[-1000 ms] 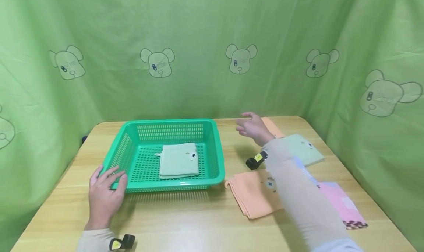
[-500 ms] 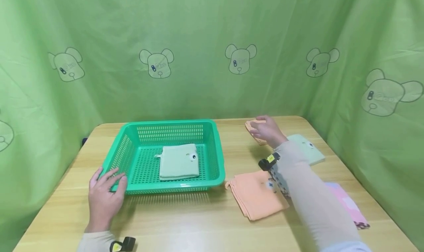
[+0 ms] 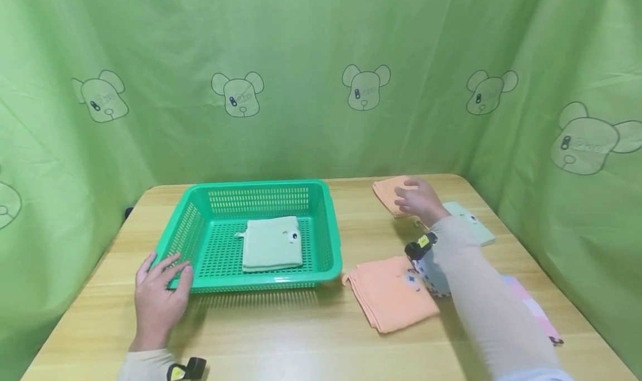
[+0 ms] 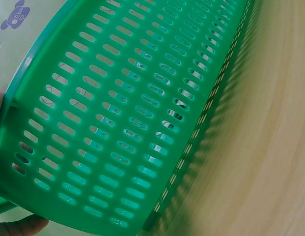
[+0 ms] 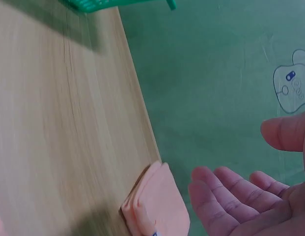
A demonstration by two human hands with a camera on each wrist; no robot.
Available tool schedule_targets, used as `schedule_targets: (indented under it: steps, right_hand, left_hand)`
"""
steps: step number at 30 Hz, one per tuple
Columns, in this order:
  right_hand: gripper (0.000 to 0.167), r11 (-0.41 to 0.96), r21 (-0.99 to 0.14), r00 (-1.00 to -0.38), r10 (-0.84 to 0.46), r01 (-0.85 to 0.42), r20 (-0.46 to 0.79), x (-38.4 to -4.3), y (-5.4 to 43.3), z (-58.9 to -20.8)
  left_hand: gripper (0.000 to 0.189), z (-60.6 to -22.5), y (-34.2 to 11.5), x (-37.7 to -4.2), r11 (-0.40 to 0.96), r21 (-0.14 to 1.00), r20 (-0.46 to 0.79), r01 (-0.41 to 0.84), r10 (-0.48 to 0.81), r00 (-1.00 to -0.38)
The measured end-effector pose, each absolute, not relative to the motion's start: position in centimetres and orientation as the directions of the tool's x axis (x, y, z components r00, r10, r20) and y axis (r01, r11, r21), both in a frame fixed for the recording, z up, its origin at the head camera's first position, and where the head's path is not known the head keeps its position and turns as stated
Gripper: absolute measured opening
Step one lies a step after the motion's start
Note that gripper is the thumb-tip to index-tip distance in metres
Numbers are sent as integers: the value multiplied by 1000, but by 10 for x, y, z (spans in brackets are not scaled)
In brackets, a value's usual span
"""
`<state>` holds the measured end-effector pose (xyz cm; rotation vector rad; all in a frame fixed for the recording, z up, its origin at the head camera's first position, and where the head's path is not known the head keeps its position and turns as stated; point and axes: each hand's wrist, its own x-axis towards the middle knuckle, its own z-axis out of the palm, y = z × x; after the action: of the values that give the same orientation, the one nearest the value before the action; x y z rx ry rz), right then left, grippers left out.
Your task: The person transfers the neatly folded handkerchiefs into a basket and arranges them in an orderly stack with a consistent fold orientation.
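Left hand [image 3: 159, 300] is grasping the near-left corner of the green basket [image 3: 261, 282], its grip lying across the rim; left wrist view is showing mostly the slotted basket wall and a bit of that hand at the corner. Basket is sitting upright on the left half of the wood-look counter [image 3: 276, 336]. Inside it, a folded mint cloth [image 3: 271, 247] is lying flat on the floor, right of centre, loop pointing left, small eye print showing near its right edge. Right hand [image 3: 422, 200] is hovering at the far orange cloth [image 3: 390, 194], palm facing left; its grip is released, holding nothing, fingers loosely bent, thumb spread away. Contact there: cannot tell. That cloth is lying folded near the counter's back edge, right of the basket and well apart from it. Near orange cloth [image 3: 388, 300] is lying folded just beside the basket's near-right corner, its loop pointing toward the basket. A pale green cloth [image 3: 473, 222] is resting just behind the right wrist; a patterned bluish cloth [image 3: 433, 275] and a pink cloth [image 3: 529, 306] are showing partly, the right sleeve [image 3: 471, 281] covering the rest. Green curtain [image 3: 301, 130] with printed animal heads is hanging behind.
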<state>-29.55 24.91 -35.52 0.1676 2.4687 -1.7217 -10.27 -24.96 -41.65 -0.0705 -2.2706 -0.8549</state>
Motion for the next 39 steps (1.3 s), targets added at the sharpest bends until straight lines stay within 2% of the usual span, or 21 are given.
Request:
schedule_targets:
  steps: [13, 23, 31, 39]
  right_hand:
    - [67, 279, -936, -976, 18, 214, -218, -299, 275, -364]
    - [67, 332, -917, -976, 69, 220, -209, -295, 300, -368]
    - [69, 348, -906, -970, 114, 241, -214, -293, 322, -376]
    - [70, 432, -864, -965, 146, 259, -216, -289, 336, -380]
  left_hand:
    - [21, -418, -253, -100, 785, 551, 644, 283, -185, -742]
    - [20, -420, -252, -104, 779, 543, 675, 313, -184, -714]
    - [19, -420, -250, -107, 782, 535, 681, 320, -174, -712]
    - [20, -419, -250, -106, 782, 539, 673, 313, -178, -718]
